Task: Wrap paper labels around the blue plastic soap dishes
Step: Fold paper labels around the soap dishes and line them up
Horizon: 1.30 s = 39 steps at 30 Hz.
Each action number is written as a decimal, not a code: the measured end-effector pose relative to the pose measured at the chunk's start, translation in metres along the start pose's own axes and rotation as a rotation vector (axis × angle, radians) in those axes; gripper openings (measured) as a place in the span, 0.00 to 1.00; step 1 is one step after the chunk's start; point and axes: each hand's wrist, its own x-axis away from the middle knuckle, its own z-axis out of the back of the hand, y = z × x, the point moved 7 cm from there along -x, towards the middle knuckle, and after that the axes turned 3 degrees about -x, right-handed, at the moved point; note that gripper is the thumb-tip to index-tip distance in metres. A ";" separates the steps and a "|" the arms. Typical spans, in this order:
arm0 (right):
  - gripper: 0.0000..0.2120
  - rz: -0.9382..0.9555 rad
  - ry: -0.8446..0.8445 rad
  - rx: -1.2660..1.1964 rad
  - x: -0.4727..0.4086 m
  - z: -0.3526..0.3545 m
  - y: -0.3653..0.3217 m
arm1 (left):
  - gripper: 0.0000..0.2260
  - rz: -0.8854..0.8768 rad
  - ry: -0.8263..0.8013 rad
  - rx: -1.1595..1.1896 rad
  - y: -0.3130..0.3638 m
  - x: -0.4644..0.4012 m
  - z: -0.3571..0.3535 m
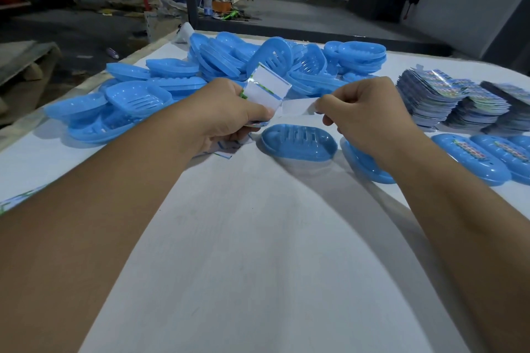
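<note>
My left hand (226,112) grips a small bundle of paper labels (268,86), white backs facing me, above the table. My right hand (364,112) pinches the end of one label strip (298,106) that stretches from the bundle. Below the hands a blue soap dish (299,142) lies on the white table (258,238), slotted face up. A second blue dish (367,165) lies just right of it, partly hidden by my right wrist.
A big heap of unwrapped blue dishes (229,66) fills the far left and middle. Stacks of printed labels (453,100) stand at the far right. Labelled dishes (473,157) lie in a row at the right edge. Loose labels (229,149) lie under my left hand.
</note>
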 end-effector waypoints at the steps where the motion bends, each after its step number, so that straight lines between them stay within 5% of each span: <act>1: 0.12 0.011 -0.007 0.005 0.000 0.000 -0.001 | 0.07 0.000 0.001 0.004 0.001 0.000 0.000; 14: 0.10 0.064 -0.019 0.004 0.002 -0.004 -0.007 | 0.20 0.017 -0.090 0.173 0.001 0.003 -0.013; 23: 0.11 0.171 -0.018 0.214 0.002 -0.007 -0.007 | 0.11 0.032 -0.098 0.012 0.003 0.008 -0.007; 39: 0.10 0.226 -0.030 0.375 0.007 -0.012 -0.014 | 0.10 0.005 -0.211 -0.143 0.004 0.007 -0.007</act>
